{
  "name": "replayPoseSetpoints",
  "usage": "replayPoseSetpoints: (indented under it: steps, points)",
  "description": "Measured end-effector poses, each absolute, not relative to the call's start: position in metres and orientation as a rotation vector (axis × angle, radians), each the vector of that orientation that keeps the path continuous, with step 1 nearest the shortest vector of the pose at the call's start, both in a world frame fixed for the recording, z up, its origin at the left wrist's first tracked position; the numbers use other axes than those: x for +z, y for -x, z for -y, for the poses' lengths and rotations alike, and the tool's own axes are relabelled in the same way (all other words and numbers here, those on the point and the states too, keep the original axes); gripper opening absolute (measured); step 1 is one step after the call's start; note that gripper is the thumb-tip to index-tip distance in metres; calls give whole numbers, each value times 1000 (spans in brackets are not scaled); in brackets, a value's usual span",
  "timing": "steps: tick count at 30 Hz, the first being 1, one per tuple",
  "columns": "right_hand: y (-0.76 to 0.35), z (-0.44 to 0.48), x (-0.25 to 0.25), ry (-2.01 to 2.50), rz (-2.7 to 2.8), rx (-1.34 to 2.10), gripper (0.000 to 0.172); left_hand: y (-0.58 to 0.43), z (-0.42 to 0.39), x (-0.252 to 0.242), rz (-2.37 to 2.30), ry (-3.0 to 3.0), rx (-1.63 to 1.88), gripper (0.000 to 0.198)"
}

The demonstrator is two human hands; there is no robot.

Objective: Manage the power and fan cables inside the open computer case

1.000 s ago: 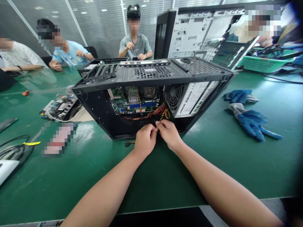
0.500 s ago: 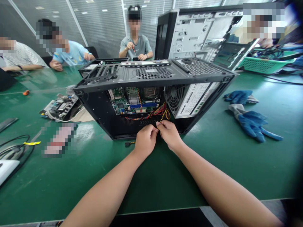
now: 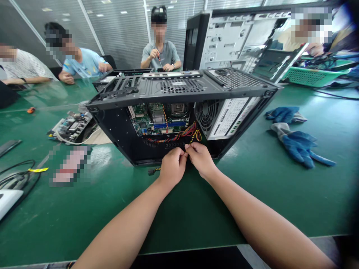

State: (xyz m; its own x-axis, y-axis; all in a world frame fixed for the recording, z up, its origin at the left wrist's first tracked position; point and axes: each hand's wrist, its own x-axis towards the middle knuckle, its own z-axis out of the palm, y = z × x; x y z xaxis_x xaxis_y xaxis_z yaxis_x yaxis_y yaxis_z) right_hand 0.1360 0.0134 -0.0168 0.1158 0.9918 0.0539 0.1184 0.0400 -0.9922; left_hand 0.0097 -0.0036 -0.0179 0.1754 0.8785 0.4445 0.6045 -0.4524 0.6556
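My left hand (image 3: pixel 174 164) and my right hand (image 3: pixel 200 157) meet at the lower front edge of an open computer case (image 3: pixel 179 98), both closed on a yellow-and-black cable (image 3: pixel 193 139). From the power supply (image 3: pixel 228 117), a bundle of coloured wires (image 3: pixel 179 136) runs along the inside of the case. The cable's dark connector (image 3: pixel 152 172) sticks out to the left of my left hand. Behind the wires is a green motherboard (image 3: pixel 157 119). My fingers hide the stretch of cable between them.
Blue work gloves (image 3: pixel 298 142) lie to the right. On the left are a loose circuit board assembly (image 3: pixel 71 127), a blurred-out flat object (image 3: pixel 71 164) and black cables (image 3: pixel 21 175). Behind stand another open case (image 3: pixel 224 41) and a green basket (image 3: pixel 315 74). Several people sit around the table.
My hands keep almost the same place and grip on the cable. Across the table, a person's screwdriver has shifted slightly.
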Motion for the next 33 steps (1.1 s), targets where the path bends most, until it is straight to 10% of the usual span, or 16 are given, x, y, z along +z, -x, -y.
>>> replayPoseSetpoints:
  steps: [33]
  points:
    - [-136, -14, -16, 1276, 1135, 1076, 36, -12, 5, -21, -1405, -2113, 1302, 6]
